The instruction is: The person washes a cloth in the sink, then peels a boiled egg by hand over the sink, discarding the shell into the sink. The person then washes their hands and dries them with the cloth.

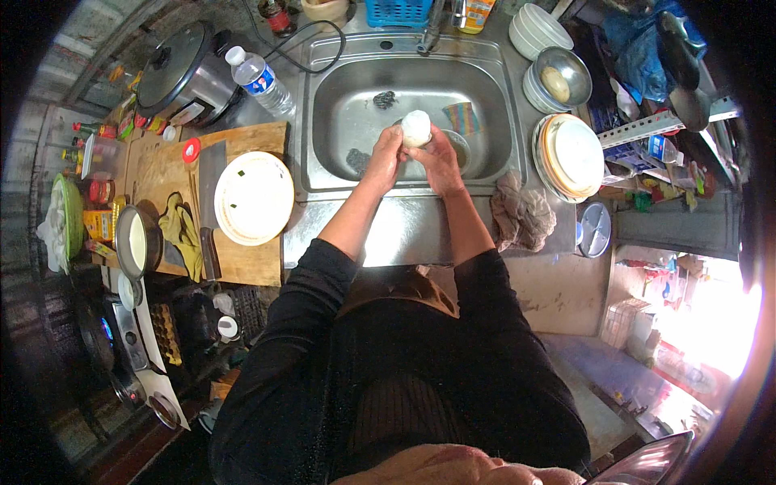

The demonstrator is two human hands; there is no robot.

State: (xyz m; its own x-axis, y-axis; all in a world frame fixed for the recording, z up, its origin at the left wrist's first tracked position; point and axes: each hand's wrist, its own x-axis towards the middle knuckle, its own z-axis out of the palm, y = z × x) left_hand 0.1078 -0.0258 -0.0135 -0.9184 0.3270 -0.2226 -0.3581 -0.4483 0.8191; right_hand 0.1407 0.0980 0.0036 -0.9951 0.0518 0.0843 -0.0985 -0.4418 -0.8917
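Note:
Both hands are raised over the stainless steel sink [339,121] and hold one white, rounded thing [416,126]; its exact kind is not clear. My left hand [387,154] grips it from the left and below. From the right, my right hand [441,162] closes on its lower part. Partly behind the right hand, a small bowl [462,148] with brownish contents sits in the sink. A striped scouring cloth [462,118] lies near the sink's right wall. Two wire scrubbers, one at the back [384,100] and one at the front left [357,160], rest on the sink floor.
Left stands a wooden cutting board [251,267] with a cleaver [211,182] and a white plate [254,199]. A water bottle [262,82] and a rice cooker [188,79] are behind it. To the right are stacked plates [573,157], bowls [539,30] and a crumpled rag [522,212].

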